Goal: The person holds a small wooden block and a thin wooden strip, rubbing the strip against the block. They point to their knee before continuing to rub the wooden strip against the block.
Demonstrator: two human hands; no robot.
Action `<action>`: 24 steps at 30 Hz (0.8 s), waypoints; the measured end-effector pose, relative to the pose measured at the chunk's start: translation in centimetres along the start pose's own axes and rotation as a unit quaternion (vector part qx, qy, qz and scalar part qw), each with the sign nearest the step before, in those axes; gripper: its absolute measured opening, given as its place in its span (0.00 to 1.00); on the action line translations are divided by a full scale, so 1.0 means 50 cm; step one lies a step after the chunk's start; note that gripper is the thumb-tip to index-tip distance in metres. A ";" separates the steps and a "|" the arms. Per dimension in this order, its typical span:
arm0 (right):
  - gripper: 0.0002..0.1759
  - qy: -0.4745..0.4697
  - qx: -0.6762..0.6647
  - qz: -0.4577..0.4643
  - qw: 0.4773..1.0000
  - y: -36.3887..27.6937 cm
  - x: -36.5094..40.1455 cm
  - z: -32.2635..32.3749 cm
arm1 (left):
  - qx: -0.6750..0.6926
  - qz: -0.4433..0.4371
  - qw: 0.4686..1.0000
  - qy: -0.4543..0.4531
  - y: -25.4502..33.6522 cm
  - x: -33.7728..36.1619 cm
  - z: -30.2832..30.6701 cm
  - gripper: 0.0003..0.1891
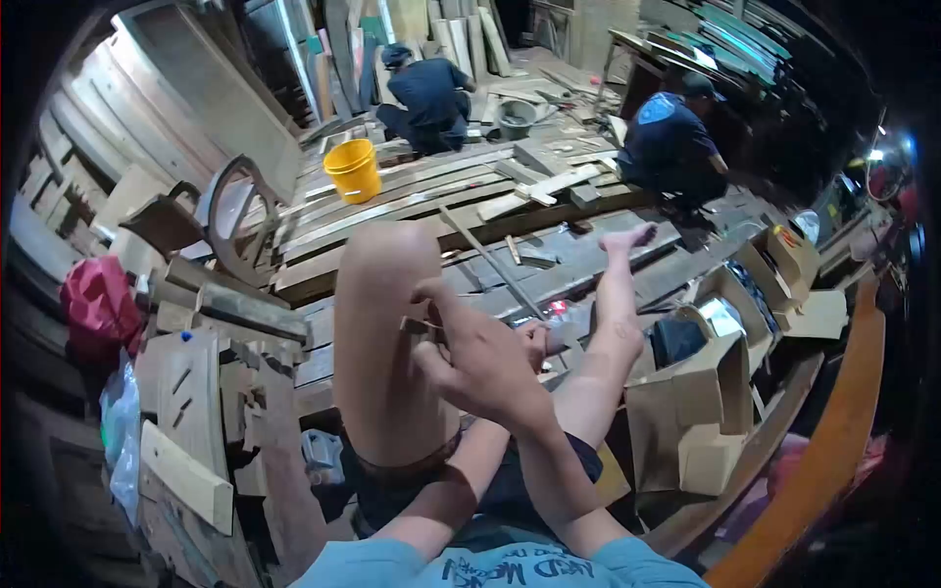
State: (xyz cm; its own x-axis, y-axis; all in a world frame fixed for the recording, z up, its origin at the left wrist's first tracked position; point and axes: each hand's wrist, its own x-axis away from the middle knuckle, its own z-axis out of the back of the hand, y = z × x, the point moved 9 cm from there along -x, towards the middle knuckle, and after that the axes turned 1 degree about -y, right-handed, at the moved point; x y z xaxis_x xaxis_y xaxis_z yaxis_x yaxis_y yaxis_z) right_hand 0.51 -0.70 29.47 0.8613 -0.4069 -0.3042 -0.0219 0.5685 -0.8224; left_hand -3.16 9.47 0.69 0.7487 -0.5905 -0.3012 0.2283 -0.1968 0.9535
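My forearms cross over my lap. My right hand (pixel 482 355) is beside my raised knee, its thumb and index finger bent around a small brown strip (pixel 418 322) that looks like wood. Past it, partly covered by the right hand, my left hand (pixel 534 343) is curled closed; whatever lies in its fingers is hidden. Close to the left hand is a clear, shiny plastic item with a red spot (pixel 558 308). A long thin bar (pixel 495 265) slants across the boards in front of my hands.
A yellow bucket (pixel 353 171) stands on stacked planks (pixel 392 211). Two people crouch ahead, one (pixel 428 98) near a grey bucket (pixel 516 119), one (pixel 671 142) at right. Open cardboard boxes (pixel 686 402) sit right; a curved wooden frame (pixel 235 216) and scrap boards (pixel 186 470) lie left.
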 end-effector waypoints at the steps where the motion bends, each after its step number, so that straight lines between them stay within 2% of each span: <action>1: 0.22 0.025 0.000 0.026 0.999 -0.003 0.000 0.003 | -0.001 -0.014 1.000 0.000 0.013 -0.003 0.005 0.11; 4: 0.26 0.009 -0.017 0.023 1.000 0.001 0.003 0.002 | 0.006 -0.048 0.999 -0.021 0.043 0.000 -0.009 0.12; 6: 0.33 -0.020 -0.003 0.002 1.000 0.006 0.002 -0.006 | 0.011 -0.044 0.999 -0.028 0.044 -0.001 -0.014 0.12; 9: 0.37 -0.009 0.020 0.032 0.999 -0.005 -0.003 -0.003 | 0.019 -0.026 0.999 -0.027 0.034 -0.005 -0.014 0.12; 11: 0.37 -0.009 0.034 0.039 0.999 -0.007 -0.008 -0.007 | 0.025 -0.017 0.999 -0.027 0.028 -0.008 -0.011 0.12; 13: 0.36 0.022 0.051 0.092 0.994 -0.027 -0.009 -0.003 | 0.028 -0.010 0.999 -0.024 0.024 -0.010 -0.009 0.12; 17: 0.33 -0.008 0.120 0.049 0.992 -0.031 -0.011 -0.004 | 0.033 -0.001 0.999 -0.022 0.018 -0.012 -0.007 0.12; 24: 0.31 -0.015 0.147 0.057 0.987 -0.042 -0.008 -0.008 | 0.044 0.012 0.999 -0.019 0.012 -0.014 -0.006 0.12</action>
State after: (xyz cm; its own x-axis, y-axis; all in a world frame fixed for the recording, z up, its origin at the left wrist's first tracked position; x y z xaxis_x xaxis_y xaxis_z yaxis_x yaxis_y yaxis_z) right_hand 0.01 -2.03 31.09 0.8765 -0.3093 -0.3689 0.0250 0.7946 -0.6067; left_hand -3.37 9.99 1.51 0.7294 -0.6243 -0.2796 0.1541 -0.2484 0.9563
